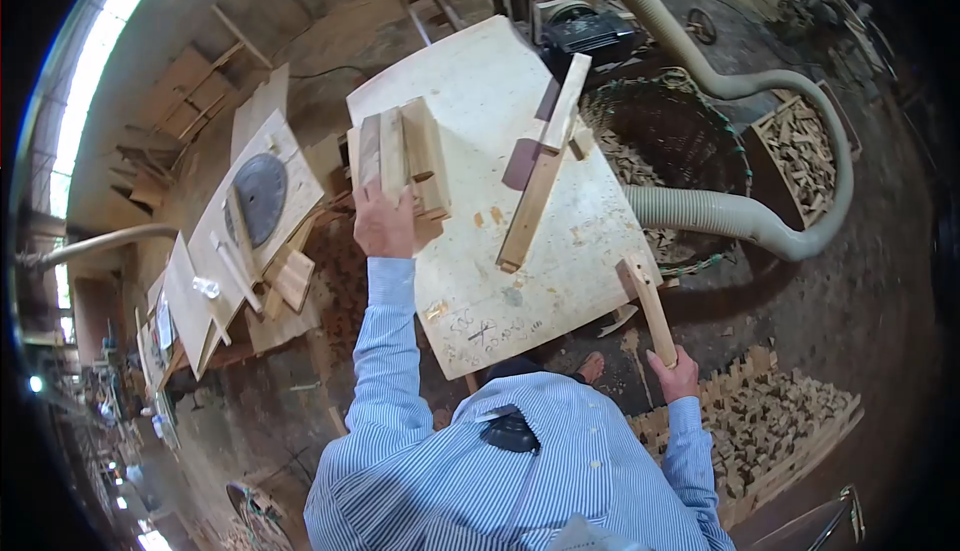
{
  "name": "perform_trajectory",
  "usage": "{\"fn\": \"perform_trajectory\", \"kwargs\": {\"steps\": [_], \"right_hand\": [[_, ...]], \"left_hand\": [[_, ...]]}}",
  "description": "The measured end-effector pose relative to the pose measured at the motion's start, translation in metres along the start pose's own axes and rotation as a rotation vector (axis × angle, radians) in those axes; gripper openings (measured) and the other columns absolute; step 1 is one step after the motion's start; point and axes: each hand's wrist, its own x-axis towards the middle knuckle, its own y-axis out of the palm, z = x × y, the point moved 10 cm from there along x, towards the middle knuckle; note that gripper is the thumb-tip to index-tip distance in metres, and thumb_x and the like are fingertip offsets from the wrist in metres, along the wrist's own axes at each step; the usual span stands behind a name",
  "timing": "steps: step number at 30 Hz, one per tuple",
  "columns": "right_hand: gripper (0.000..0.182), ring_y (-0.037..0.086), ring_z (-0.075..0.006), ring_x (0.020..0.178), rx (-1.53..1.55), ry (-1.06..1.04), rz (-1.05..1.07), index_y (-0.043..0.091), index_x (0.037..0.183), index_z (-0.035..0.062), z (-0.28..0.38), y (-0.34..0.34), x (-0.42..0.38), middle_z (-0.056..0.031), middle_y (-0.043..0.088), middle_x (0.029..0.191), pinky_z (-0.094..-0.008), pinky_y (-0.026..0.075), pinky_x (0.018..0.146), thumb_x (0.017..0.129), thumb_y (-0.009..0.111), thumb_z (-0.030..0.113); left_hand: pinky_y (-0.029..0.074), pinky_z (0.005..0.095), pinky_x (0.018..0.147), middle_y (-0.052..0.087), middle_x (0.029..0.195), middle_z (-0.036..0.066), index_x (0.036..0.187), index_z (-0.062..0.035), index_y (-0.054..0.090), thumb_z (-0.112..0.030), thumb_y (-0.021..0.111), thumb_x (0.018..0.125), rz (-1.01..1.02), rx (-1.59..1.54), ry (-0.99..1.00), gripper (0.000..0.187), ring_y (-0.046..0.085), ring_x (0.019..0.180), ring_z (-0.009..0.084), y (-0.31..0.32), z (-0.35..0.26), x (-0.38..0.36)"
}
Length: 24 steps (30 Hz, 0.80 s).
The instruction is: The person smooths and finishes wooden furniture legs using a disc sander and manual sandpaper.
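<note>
My left hand (385, 224) rests on the near end of a stack of wooden pieces (396, 146) on the left part of the worktable, its fingers bent over the end of one piece. Low at the right, my right hand (676, 372) is closed around the lower end of a wooden piece (648, 306), which slants up past the table's near right corner. Between the hands, a long wooden bar (532, 209) lies diagonally across the pale worktable (480, 296). A shorter light wooden piece (567, 101) meets its far end.
A dark motor (588, 33) stands behind the table. A ribbed hose (710, 213) curves around a basket (745, 146) of offcuts at right. Nearer, a crate (800, 451) holds many small wood blocks. At left, a round saw blade (258, 199) lies on a board.
</note>
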Motion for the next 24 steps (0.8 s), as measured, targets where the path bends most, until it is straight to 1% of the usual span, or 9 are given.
{"fn": "perform_trajectory", "kwargs": {"steps": [6, 7, 8, 10, 12, 16, 19, 22, 24], "right_hand": [[0.051, 0.078, -0.0388, 0.087, 0.004, 0.004, -0.006, 0.073, 0.109, -0.0030, 0.004, 0.002, 0.000, -0.0245, 0.077, 0.092, -0.0464, 0.059, 0.077, 0.084, 0.086, 0.040], [0.052, 0.078, -0.0392, 0.088, -0.007, 0.015, -0.039, 0.074, 0.110, -0.0032, 0.002, 0.001, -0.001, -0.0246, 0.077, 0.092, -0.0465, 0.059, 0.078, 0.084, 0.086, 0.040], [0.052, 0.078, -0.0392, 0.088, -0.006, 0.009, -0.029, 0.074, 0.110, -0.0032, 0.002, 0.003, 0.000, -0.0246, 0.077, 0.092, -0.0465, 0.059, 0.078, 0.084, 0.086, 0.040], [0.052, 0.078, -0.0394, 0.087, -0.031, 0.009, -0.031, 0.074, 0.111, -0.0035, 0.001, 0.001, 0.000, -0.0245, 0.077, 0.092, -0.0463, 0.059, 0.078, 0.085, 0.085, 0.041], [0.052, 0.078, -0.0396, 0.088, -0.041, 0.031, -0.009, 0.073, 0.111, -0.0032, -0.003, 0.002, 0.001, -0.0247, 0.077, 0.093, -0.0463, 0.059, 0.078, 0.085, 0.085, 0.041], [0.054, 0.078, -0.0398, 0.090, -0.063, 0.080, 0.067, 0.073, 0.113, -0.0024, -0.003, 0.003, 0.001, -0.0252, 0.078, 0.097, -0.0467, 0.059, 0.079, 0.085, 0.085, 0.043], [0.057, 0.078, -0.0395, 0.094, -0.092, 0.106, 0.053, 0.073, 0.116, -0.0013, -0.007, 0.000, -0.002, -0.0241, 0.078, 0.101, -0.0469, 0.059, 0.081, 0.086, 0.084, 0.046], [0.058, 0.078, -0.0388, 0.095, -0.081, 0.138, 0.075, 0.073, 0.118, -0.0006, -0.013, 0.006, 0.000, -0.0229, 0.079, 0.102, -0.0461, 0.060, 0.083, 0.085, 0.084, 0.046], [0.048, 0.076, -0.0246, 0.079, -0.079, 0.070, -0.011, 0.074, 0.109, -0.0029, -0.006, 0.001, 0.000, -0.0178, 0.078, 0.088, -0.0395, 0.058, 0.074, 0.085, 0.087, 0.036]], "left_hand": [[0.060, 0.0449, 0.083, 0.067, 0.108, 0.017, 0.131, -0.0020, 0.065, -0.031, 0.084, 0.087, 0.008, -0.218, -0.030, 0.056, 0.072, 0.093, 0.0357, -0.002, 0.024, 0.009], [0.058, 0.0343, 0.078, 0.071, 0.097, 0.007, 0.126, 0.0004, 0.069, -0.030, 0.084, 0.090, 0.043, -0.418, -0.125, 0.049, 0.069, 0.085, 0.0198, 0.003, 0.036, 0.009], [0.058, 0.0343, 0.078, 0.071, 0.097, 0.007, 0.126, 0.0004, 0.069, -0.030, 0.084, 0.090, 0.037, -0.410, -0.131, 0.049, 0.069, 0.085, 0.0198, -0.001, 0.044, 0.011], [0.055, 0.0244, 0.074, 0.074, 0.104, 0.002, 0.128, 0.0006, 0.069, -0.026, 0.080, 0.097, 0.363, -1.098, -0.530, 0.042, 0.067, 0.082, 0.0100, 0.029, 0.053, -0.007], [0.052, 0.0200, 0.073, 0.075, 0.113, 0.002, 0.133, -0.0004, 0.067, -0.019, 0.074, 0.102, 0.441, -1.210, -0.569, 0.037, 0.067, 0.087, 0.0059, 0.033, 0.051, -0.015], [0.054, 0.0228, 0.084, 0.073, 0.123, 0.006, 0.147, 0.0044, 0.057, -0.011, 0.074, 0.100, 0.600, -1.414, -0.403, 0.053, 0.069, 0.098, 0.0095, 0.035, -0.031, -0.029], [0.054, 0.0231, 0.084, 0.069, 0.124, 0.008, 0.149, 0.0034, 0.056, -0.014, 0.075, 0.100, 0.737, -1.410, -0.259, 0.055, 0.069, 0.099, 0.0102, 0.101, -0.093, -0.047], [0.056, 0.0366, 0.088, 0.066, 0.118, 0.016, 0.141, -0.0003, 0.063, -0.020, 0.078, 0.095, 0.520, -0.944, 0.066, 0.052, 0.069, 0.102, 0.0246, 0.147, -0.140, -0.030], [0.057, 0.0416, 0.092, 0.066, 0.116, 0.018, 0.134, -0.0010, 0.067, -0.021, 0.078, 0.093, 0.416, -0.708, 0.177, 0.047, 0.068, 0.104, 0.0295, 0.172, -0.163, -0.005]]}}
